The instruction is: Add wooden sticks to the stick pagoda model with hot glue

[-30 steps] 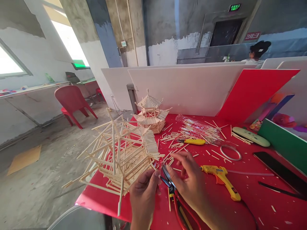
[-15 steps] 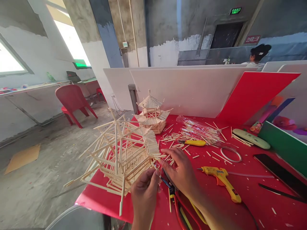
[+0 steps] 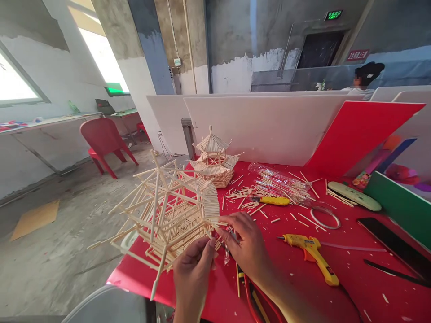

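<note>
A large open frame of thin wooden sticks (image 3: 168, 211) is tilted over the front left corner of the red table (image 3: 353, 278). My left hand (image 3: 191, 271) pinches the frame's near edge from below. My right hand (image 3: 247, 244) is closed on the frame's right rim, fingertips pressed to the stick ends; something small and dark shows under its fingers. A red-handled tool (image 3: 256, 300) lies on the table under my right wrist. A smaller finished stick pagoda (image 3: 213, 157) stands behind the frame.
Loose sticks (image 3: 245, 197), a clear bag of sticks (image 3: 279, 181), a yellow utility knife (image 3: 271, 200), a yellow glue gun (image 3: 314, 253), a tape ring (image 3: 325, 217) and a dark phone (image 3: 393, 242) lie on the table. White and red boards (image 3: 269, 125) stand behind. A person sits far right. Red chair (image 3: 104, 141) left.
My right hand moved left from the cutters to the frame's rim. The frame turned and tipped a little left. My left hand shifted slightly left with it.
</note>
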The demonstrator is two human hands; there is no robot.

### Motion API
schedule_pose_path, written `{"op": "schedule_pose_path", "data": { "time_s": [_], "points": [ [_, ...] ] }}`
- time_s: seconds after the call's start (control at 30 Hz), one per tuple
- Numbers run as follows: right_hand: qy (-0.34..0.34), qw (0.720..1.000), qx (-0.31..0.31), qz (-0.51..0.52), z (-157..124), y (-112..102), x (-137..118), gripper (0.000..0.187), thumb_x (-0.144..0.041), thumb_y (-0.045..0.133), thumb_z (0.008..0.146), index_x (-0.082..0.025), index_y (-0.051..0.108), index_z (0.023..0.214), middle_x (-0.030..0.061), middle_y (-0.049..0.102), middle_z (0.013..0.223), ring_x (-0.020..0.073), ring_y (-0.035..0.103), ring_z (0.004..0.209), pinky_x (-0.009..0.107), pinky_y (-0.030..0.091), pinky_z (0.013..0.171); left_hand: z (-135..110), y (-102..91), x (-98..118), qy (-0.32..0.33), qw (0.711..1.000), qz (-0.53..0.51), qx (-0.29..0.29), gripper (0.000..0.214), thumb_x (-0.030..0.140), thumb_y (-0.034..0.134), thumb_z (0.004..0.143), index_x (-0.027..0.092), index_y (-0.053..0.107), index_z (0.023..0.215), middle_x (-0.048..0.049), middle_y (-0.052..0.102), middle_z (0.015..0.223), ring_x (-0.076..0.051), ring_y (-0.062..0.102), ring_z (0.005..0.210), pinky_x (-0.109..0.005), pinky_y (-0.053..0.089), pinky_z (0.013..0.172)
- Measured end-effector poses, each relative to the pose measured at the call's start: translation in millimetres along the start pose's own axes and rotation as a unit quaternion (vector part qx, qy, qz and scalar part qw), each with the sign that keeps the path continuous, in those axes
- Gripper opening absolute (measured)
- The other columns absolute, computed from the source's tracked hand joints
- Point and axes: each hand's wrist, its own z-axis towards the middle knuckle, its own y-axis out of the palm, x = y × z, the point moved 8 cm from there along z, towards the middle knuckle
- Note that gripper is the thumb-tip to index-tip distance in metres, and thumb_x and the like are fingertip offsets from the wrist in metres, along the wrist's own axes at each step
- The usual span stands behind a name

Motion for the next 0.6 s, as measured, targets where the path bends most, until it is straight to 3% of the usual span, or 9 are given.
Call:
{"op": "schedule_pose_path", "data": {
  "time_s": [0.17, 0.3, 0.43, 0.6],
  "points": [
    [0.101, 0.992, -0.006, 0.075, -6.3, -3.5, 11.9, 0.029, -0.035, 0.06, 0.092, -0.024, 0.062, 0.118, 0.0056, 0.068, 0.103, 0.0181, 0.064, 0.092, 0.027, 0.053, 0.071, -4.8, 11.1, 2.4, 0.016, 0.999, 0.016, -0.048, 0.043, 0.051, 0.086, 0.06, 0.013, 0.078, 0.077, -0.0038, 0.066, 0.053, -0.011, 0.051, 0.045, -0.021, 0.043, 0.043],
    [0.196, 0.971, -0.034, 0.135, -13.1, -0.2, 26.8, 0.021, -0.04, 0.059, 0.092, -0.022, 0.069, 0.092, 0.0013, 0.069, 0.083, 0.0145, 0.063, 0.074, 0.023, 0.048, 0.064, -6.8, 19.3, -1.0, 0.01, 0.997, 0.03, -0.074, 0.043, 0.053, 0.085, 0.06, 0.013, 0.077, 0.076, -0.0031, 0.065, 0.053, -0.01, 0.05, 0.044, -0.02, 0.041, 0.043],
    [0.209, 0.965, -0.062, 0.144, -15.7, 1.1, 27.8, 0.027, -0.041, 0.057, 0.092, -0.02, 0.068, 0.078, 0.0001, 0.068, 0.073, 0.0137, 0.061, 0.068, 0.023, 0.045, 0.061, -7.0, 23.1, -9.0, 0.007, 0.994, 0.053, -0.099, 0.043, 0.054, 0.082, 0.063, 0.013, 0.078, 0.075, -0.0023, 0.063, 0.053, -0.01, 0.049, 0.046, -0.019, 0.041, 0.044],
    [0.221, 0.957, -0.108, 0.156, -27.0, 5.4, 26.8, 0.026, -0.041, 0.058, 0.091, -0.021, 0.072, 0.082, 0.0009, 0.071, 0.075, 0.0147, 0.062, 0.067, 0.024, 0.045, 0.059, -8.0, 21.7, -8.6, 0.024, 0.994, 0.066, -0.084, 0.043, 0.056, 0.08, 0.065, 0.014, 0.079, 0.077, -0.0027, 0.063, 0.054, -0.012, 0.05, 0.047, -0.021, 0.042, 0.044]
  ]
}}
